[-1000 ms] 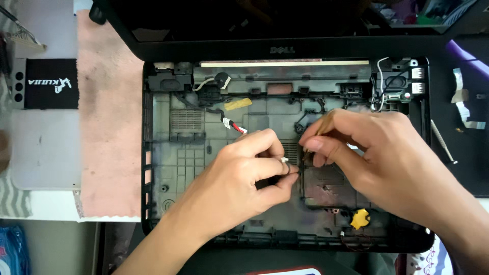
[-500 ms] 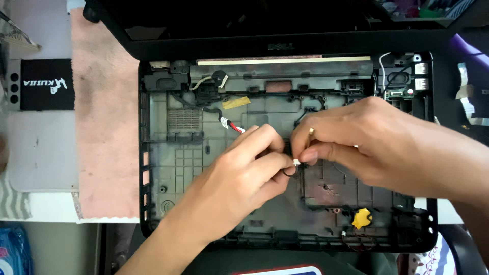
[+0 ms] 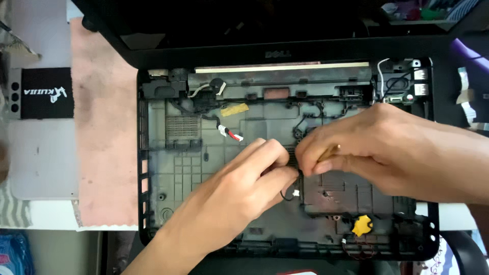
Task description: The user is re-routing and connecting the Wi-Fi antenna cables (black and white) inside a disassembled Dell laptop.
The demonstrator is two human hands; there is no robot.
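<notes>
Beside both hands (image 3: 305, 163), yellow tape (image 3: 234, 109) and red-white connector (image 3: 230, 133) lie inside the laptop base (image 3: 168, 178).

We have one view only — the head camera, looking almost straight down from close above. It faces the stripped black laptop base (image 3: 168, 168), which fills most of the frame, with the pink mat (image 3: 104, 127) at left and our forearms entering from the near edge.

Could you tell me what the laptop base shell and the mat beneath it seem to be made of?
The laptop base shell looks like matte dark moulded plastic, judging by its ribs and vent grid. The pink mat looks like soft cloth or foam, smudged and non-glossy; which one is unclear.
</notes>
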